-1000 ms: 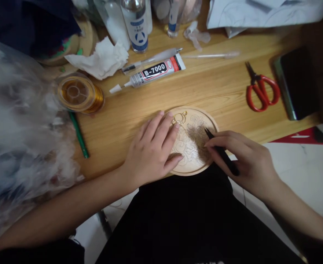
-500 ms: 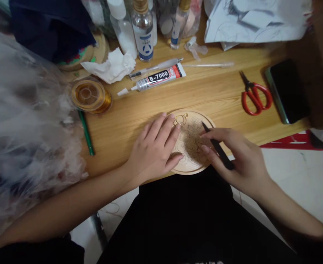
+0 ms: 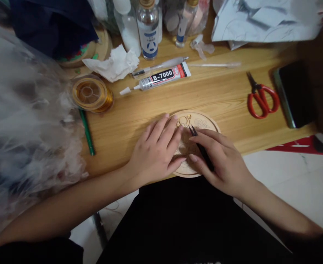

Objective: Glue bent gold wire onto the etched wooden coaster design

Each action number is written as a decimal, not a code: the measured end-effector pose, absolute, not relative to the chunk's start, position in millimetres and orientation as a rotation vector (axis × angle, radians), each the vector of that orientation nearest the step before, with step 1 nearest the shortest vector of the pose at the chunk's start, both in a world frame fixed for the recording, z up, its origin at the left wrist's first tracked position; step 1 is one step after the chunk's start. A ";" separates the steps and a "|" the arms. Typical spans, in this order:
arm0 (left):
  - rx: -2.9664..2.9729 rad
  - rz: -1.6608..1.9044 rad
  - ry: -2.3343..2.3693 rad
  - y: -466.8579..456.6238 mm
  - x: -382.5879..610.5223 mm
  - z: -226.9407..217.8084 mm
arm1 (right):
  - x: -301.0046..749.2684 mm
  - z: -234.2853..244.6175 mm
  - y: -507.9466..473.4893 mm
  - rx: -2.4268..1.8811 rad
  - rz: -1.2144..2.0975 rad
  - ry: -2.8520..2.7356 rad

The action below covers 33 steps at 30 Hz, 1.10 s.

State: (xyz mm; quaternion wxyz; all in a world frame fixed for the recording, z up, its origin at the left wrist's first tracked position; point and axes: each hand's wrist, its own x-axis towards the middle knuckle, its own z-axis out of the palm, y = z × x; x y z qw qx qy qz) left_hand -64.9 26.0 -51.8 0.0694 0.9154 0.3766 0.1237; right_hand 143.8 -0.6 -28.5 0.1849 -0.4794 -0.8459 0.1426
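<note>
A round wooden disc with a drawn floral pattern lies at the table's near edge. A small gold wire piece rests on its upper left part. My left hand lies flat on the disc's left side, fingers stretched out, fingertips beside the wire piece. My right hand covers the disc's right side and pinches black tweezers, whose tips point at the gold wire piece.
On the wooden table lie a B-7000 glue tube, a gold wire spool, a green pencil, crumpled tissue, bottles, red scissors and a dark phone. A clear plastic bag fills the left.
My right hand has slid left across the disc, bringing the tweezer tips from the disc's right part up to the gold wire piece. My left hand has stayed in place.
</note>
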 end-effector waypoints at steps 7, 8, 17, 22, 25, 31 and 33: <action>2.761 0.405 1.130 26.6 -64.2 -52.7 | 143.4 -31.3 -0.8 -1.296 0.211 -2.538; 2.761 0.400 1.129 26.7 -64.2 -52.6 | 143.0 -31.8 -1.1 -1.290 0.197 -2.544; 2.732 0.388 1.108 28.0 -65.5 -51.8 | 139.6 -34.9 -4.4 -1.322 0.100 -2.539; 2.772 0.416 1.097 26.4 -64.7 -51.0 | 138.0 -33.8 -4.0 -1.312 0.051 -2.568; 2.831 0.453 1.095 24.8 -63.9 -50.0 | 137.7 -33.5 -3.4 -1.318 0.059 -2.562; 2.877 0.481 1.109 25.7 -63.4 -49.0 | 137.8 -32.9 -2.0 -1.323 0.090 -2.530; 2.880 0.495 1.111 26.7 -63.4 -49.3 | 138.1 -32.9 -1.7 -1.318 0.097 -2.527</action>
